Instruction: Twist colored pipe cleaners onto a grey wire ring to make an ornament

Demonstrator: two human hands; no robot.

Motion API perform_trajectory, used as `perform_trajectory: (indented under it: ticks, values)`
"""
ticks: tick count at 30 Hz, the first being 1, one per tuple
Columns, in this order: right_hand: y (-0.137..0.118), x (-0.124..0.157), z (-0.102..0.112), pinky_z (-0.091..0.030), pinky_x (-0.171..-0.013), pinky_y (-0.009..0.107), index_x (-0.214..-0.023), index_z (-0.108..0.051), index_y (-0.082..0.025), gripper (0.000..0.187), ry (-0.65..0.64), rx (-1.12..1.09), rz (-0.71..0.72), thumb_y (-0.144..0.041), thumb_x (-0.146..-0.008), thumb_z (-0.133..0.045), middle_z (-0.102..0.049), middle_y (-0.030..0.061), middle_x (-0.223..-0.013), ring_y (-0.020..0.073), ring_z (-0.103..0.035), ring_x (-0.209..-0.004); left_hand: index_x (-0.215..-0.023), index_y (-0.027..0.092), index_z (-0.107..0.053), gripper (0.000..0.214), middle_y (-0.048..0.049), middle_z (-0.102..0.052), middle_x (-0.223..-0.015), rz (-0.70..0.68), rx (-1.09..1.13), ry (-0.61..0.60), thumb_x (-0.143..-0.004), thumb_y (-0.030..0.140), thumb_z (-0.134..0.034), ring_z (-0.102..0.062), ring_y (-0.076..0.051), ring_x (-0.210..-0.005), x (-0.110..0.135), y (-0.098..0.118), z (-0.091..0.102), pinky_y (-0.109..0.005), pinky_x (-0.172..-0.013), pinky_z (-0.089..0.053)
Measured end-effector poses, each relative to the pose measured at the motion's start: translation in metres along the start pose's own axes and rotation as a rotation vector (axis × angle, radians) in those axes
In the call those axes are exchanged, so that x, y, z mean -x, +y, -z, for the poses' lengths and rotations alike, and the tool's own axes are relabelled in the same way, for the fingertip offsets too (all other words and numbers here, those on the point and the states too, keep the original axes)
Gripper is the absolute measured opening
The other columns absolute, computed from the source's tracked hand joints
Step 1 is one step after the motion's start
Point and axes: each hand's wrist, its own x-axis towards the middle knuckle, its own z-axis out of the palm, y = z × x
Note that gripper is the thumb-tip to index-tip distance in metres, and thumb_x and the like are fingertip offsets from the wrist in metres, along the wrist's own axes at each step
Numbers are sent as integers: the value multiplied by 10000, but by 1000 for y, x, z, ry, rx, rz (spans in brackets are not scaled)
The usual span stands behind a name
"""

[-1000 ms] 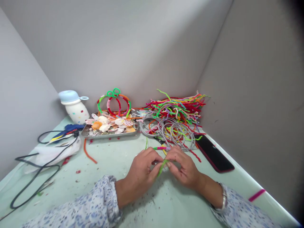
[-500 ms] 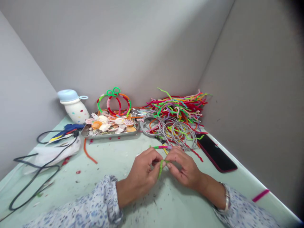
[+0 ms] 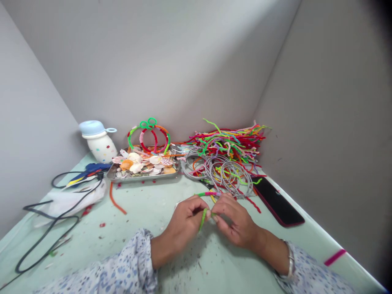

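My left hand (image 3: 183, 226) and my right hand (image 3: 237, 222) meet fingertip to fingertip just above the pale green table (image 3: 137, 212). Both pinch a short green pipe cleaner (image 3: 203, 217), which hangs down between them. A ring partly wrapped in green and pink pipe cleaner (image 3: 208, 194) shows just behind my fingers; how much of it my hands hold is hidden. Both sleeves are white with blue speckles, and a metal bangle (image 3: 288, 261) circles my right wrist.
Several grey wire rings (image 3: 219, 171) and a heap of coloured pipe cleaners (image 3: 229, 143) lie behind my hands. A metal tray of shells (image 3: 142, 165), wrapped hoops (image 3: 149, 134), a spotted jar (image 3: 99, 143), a glue gun (image 3: 87, 170) with black cable (image 3: 45, 232), and a phone (image 3: 277, 200) surround them.
The green pipe cleaner's free end has swung a little leftward and down between my fingers. My hands stay together at almost the same spot.
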Motion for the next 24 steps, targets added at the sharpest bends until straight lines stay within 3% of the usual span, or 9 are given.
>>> perform_trajectory:
  ticks: [13,24]
  values:
    - [3,3,1,-377,-707,368,-931,-528,-209,120,-11,34,30,-136,-849,-479,-542,23,-767,185,-477,-722,-651,149,-608,163,22,-491,-630,63,30,-43,-801,193,-565,-433,-116,-606,-2,-1,0,-228,-567,-331]
    - [1,1,3,-397,-696,359,-908,-524,-208,102,5,18,18,-149,-829,-499,-545,28,-767,189,-496,-727,-682,152,-603,173,19,-510,-644,9,-91,-38,-827,217,-534,-454,-121,-612,0,0,-2,-226,-578,-361]
